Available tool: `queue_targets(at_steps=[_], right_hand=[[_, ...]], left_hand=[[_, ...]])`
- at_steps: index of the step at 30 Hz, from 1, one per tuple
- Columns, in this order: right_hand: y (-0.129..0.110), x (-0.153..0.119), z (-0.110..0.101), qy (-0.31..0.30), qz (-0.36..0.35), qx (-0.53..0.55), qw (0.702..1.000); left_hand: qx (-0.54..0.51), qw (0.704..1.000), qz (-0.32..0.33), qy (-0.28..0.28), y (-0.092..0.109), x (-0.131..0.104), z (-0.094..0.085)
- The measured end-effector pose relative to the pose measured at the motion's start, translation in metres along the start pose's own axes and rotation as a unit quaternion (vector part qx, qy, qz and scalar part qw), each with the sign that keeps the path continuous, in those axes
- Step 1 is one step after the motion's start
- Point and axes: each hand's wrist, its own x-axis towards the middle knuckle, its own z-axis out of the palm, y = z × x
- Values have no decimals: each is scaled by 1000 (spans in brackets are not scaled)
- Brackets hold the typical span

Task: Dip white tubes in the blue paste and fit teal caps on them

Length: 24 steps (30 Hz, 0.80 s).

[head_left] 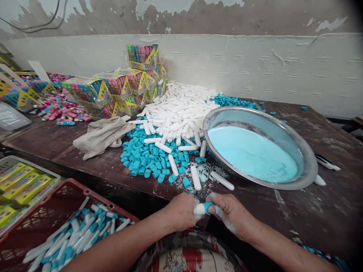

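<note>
Close to the table's front edge, my left hand is closed round a white plastic tube, most of which its fingers hide. My right hand, dusted with pale powder, pinches the blue cap at the tube's end. Just beyond my hands lie loose white tubes and a single blue cap among spilled powder. Behind them is a pile of blue caps, with a heap of white tubes partly over it. A steel basin to the right holds light blue powder.
At lower left, a red crate contains capped tubes; a white basket of yellow packs adjoins it. A cloth, packed display boxes and small colourful pieces occupy the table's left. A knife-like tool lies right of the basin.
</note>
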Motion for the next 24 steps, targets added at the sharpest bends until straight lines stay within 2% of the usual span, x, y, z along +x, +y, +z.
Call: queue_targets(at_steps=[3,7,9,13,15,17,21,24], right_hand=[[0,1,0,4,6,-11,1000],[-4,2,-1,19,8,37,999],[-7,2,-4,27,18,57,998],[-9,0,-15,-18,52,129,990],[-8,-2,-22,-23,63,132,989],[-5,-4,-29,-11,64,120,991],[2,-12,-34,3,65,141,988],[5,-17,-33,-8,57,149,987]], left_hand=[[69,997,27,-12,1,4,-2],[112,993,34,-21,8,3,-9],[114,993,41,-12,11,2,-11],[114,993,9,13,16,1,-7],[99,994,-3,38,19,2,-5],[77,996,15,51,22,2,-4],[52,996,67,29,26,0,-7],[33,998,59,-12,25,0,-11]])
